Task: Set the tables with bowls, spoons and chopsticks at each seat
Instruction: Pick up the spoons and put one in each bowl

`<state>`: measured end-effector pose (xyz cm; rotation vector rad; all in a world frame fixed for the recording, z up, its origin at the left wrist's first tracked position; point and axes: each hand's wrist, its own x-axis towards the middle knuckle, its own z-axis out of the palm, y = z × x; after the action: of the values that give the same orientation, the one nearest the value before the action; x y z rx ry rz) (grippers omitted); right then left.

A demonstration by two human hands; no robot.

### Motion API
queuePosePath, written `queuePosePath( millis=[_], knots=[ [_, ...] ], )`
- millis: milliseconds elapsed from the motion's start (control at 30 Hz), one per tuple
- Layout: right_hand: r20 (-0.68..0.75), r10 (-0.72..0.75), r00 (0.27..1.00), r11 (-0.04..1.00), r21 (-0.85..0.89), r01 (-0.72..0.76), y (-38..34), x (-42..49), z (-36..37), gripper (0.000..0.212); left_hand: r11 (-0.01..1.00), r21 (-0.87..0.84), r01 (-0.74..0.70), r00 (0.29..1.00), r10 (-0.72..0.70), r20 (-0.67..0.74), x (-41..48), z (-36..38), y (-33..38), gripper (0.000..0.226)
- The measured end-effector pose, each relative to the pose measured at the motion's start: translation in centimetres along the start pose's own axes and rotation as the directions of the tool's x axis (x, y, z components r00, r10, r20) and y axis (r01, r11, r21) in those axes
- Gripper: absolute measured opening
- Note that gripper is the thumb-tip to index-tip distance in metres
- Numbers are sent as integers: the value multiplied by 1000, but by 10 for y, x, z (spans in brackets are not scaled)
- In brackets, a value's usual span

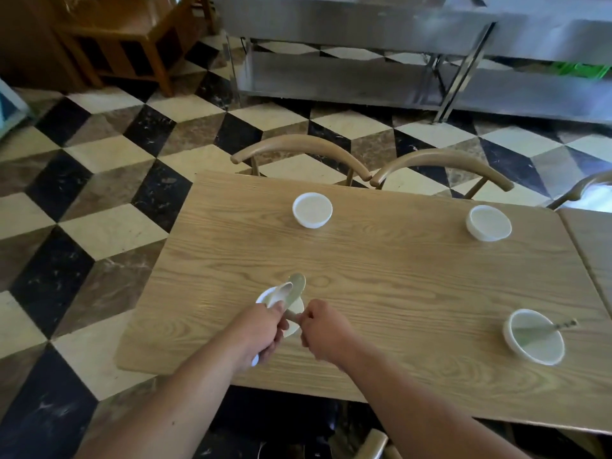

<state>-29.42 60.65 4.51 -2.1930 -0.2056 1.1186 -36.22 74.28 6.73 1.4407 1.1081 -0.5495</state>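
Left hand (261, 332) grips white spoon (281, 292), right hand (324, 329) pinches green spoon (297, 284) handle, both over near-left bowl (292, 330) on desk (397, 276).

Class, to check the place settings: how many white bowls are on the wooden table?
4: far-left bowl, far-right bowl, near-right bowl holding a spoon, and near-left bowl partly under the left hand and right hand gripping spoons. More may lie outside the view.

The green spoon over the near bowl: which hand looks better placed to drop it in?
The right hand. Its fingers pinch the handle of the green spoon just above the bowl, while the left hand is busy gripping a white spoon.
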Motion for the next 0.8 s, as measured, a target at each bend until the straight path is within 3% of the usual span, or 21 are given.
queuePosePath(
  millis=[167,267,367,567,800],
  knots=[
    [-96,-62,993,975,-219,40,8,20,-10,15,928,-372,5,1000,-8,-7,11,-8,2,41],
    [-103,-117,988,935,-348,75,15,27,-11,12,871,-491,21,999,-32,-13,15,-10,-3,41],
    [-44,-242,969,830,-527,183,19,30,-10,27,809,-587,23,996,-68,-56,18,-13,-7,40],
    [56,-293,954,747,-610,266,26,54,2,49,760,-649,-6,991,-85,-108,21,-15,-15,38],
    [111,-315,942,593,-752,287,32,73,9,48,754,-657,-21,993,-61,-102,20,-14,-20,38]
  ],
)
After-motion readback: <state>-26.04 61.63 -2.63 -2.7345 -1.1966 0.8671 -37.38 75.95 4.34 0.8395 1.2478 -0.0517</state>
